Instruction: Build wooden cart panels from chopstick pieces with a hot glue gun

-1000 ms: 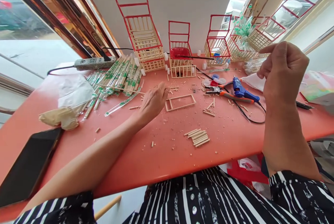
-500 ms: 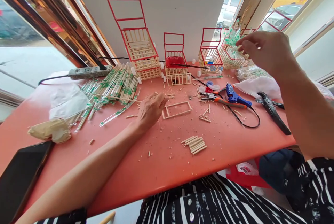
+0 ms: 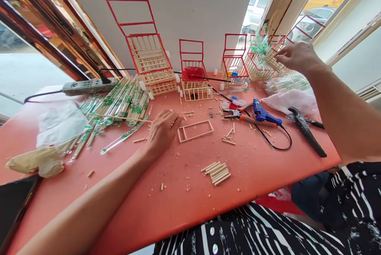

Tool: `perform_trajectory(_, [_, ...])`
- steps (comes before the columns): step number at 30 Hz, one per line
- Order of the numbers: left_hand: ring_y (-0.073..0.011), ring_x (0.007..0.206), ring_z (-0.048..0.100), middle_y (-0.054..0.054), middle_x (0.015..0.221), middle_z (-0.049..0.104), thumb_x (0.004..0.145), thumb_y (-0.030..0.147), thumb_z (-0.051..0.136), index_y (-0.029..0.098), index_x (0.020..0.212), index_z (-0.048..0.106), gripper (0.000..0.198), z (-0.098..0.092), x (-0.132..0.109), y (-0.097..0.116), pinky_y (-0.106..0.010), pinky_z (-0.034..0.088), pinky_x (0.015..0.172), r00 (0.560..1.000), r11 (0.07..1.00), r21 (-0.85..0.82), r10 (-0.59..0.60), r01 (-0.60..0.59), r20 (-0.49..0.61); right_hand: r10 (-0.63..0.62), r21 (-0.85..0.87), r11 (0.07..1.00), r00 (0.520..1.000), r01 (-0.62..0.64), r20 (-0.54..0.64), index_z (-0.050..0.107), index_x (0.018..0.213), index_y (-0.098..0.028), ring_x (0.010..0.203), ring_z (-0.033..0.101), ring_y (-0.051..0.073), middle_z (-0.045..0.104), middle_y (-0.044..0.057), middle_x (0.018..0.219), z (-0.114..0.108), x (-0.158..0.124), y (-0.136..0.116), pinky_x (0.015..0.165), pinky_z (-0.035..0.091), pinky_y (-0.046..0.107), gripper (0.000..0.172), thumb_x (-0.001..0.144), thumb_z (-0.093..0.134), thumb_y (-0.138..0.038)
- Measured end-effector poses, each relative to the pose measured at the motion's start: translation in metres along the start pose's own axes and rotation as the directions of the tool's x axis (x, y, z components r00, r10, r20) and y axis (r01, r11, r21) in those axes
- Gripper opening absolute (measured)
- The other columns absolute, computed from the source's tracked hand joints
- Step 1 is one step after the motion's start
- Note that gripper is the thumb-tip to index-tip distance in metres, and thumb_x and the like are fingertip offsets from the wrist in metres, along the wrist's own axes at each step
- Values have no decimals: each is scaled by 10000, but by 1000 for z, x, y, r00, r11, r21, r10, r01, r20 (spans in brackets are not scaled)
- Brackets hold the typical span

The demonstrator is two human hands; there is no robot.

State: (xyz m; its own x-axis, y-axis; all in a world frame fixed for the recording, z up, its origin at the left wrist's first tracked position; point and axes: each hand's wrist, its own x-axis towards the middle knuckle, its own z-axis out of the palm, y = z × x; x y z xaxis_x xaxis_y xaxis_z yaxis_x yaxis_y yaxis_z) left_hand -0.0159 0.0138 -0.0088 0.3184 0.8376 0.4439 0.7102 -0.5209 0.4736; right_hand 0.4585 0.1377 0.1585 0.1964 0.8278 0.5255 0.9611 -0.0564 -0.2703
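Observation:
My left hand (image 3: 162, 131) is closed around a thin wooden stick (image 3: 122, 117), which sticks out to the left over wrapped chopsticks (image 3: 131, 96). Just right of that hand, a small rectangular stick frame (image 3: 195, 131) lies flat. Raised at the right, my right hand (image 3: 297, 57) has its fingers bent together beside a basket holding green and clear wrappers (image 3: 260, 48); whatever its fingertips hold, if anything, is too small to make out. A pile of short cut sticks (image 3: 216, 172) lies nearer the front edge.
Small stick carts with red handles, among them a tall one (image 3: 150, 62), stand along the wall. A blue glue gun (image 3: 263, 112), orange-handled pliers (image 3: 253, 120) and a black-handled tool (image 3: 308, 132) lie at the right. A power strip (image 3: 89, 86) is at the back left.
My right hand has come down slightly beside the basket of wrappers. The view has shifted, so most table items appear farther left. My left hand still has the thin stick.

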Motion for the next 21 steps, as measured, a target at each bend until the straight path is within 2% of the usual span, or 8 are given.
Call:
perform_trajectory(3, [-278, 915, 650, -81, 814, 709, 1041, 372, 505, 268, 724, 501, 334, 1, 0, -1, -394, 504, 859, 1000, 1000, 2, 5, -5, 11, 128, -208, 975, 970, -84, 208, 867, 882, -44, 710, 588, 60, 850, 207, 1045, 20, -2, -4, 821, 391, 346, 79, 855, 847, -115])
perform_trajectory(4, [-278, 914, 652, -82, 813, 710, 1041, 368, 506, 268, 721, 501, 335, 1, 0, -1, -393, 505, 858, 1000, 1000, 3, 4, -4, 13, 155, -245, 965, 961, -97, 229, 862, 879, -40, 717, 572, 65, 843, 224, 1072, 26, -3, -7, 818, 385, 349, 89, 869, 839, -126])
perform_trajectory(8, [-280, 917, 663, -90, 828, 725, 1037, 350, 508, 263, 725, 521, 324, 4, -1, -3, -398, 506, 859, 1000, 1000, 3, 2, -2, 18, 168, -273, 957, 955, -99, 244, 834, 814, -77, 721, 486, 50, 792, 250, 1281, 49, -8, -16, 828, 378, 340, 51, 799, 883, -81])
perform_trajectory(10, [-286, 930, 673, -98, 852, 738, 1039, 350, 512, 258, 738, 548, 316, 5, -1, -4, -405, 509, 868, 1000, 1000, 0, -1, 1, 30, 188, -285, 951, 953, -116, 238, 815, 753, -90, 698, 446, 35, 751, 259, 1378, 58, -9, -17, 813, 378, 332, 117, 747, 879, 7])
perform_trajectory(12, [-290, 940, 680, -105, 869, 749, 1046, 355, 510, 254, 747, 568, 322, 5, -1, -5, -409, 512, 871, 999, 1000, -1, -2, 2, 40, 206, -299, 946, 949, -129, 240, 794, 689, -94, 681, 440, 22, 760, 244, 1368, 62, -7, -17, 795, 380, 320, 182, 724, 852, 74])
perform_trajectory(17, [-280, 943, 681, -98, 866, 749, 1052, 332, 514, 252, 732, 563, 333, 5, -1, -4, -397, 508, 874, 999, 1000, -5, 7, -7, 37, 183, -290, 950, 960, -117, 212, 793, 669, -77, 769, 590, 0, 783, 241, 1329, 63, 10, -14, 815, 407, 258, 200, 765, 797, 98])
perform_trajectory(19, [-274, 939, 681, -92, 864, 746, 1049, 320, 527, 251, 731, 561, 327, 5, -1, -4, -390, 504, 866, 999, 1000, -11, 6, -6, 31, 135, -242, 966, 974, -89, 181, 821, 770, -50, 851, 667, 4, 801, 241, 1282, 67, 23, -12, 878, 431, 228, 151, 879, 743, 20])
perform_trajectory(21, [-270, 929, 680, -86, 856, 743, 1050, 314, 536, 247, 738, 571, 321, 5, -1, -5, -386, 501, 856, 1000, 1000, -18, 9, -8, 20, 72, -200, 979, 977, -31, 201, 828, 947, 19, 983, 729, 29, 820, 221, 1220, 75, 37, -11, 966, 446, 220, 239, 1016, 613, -58])
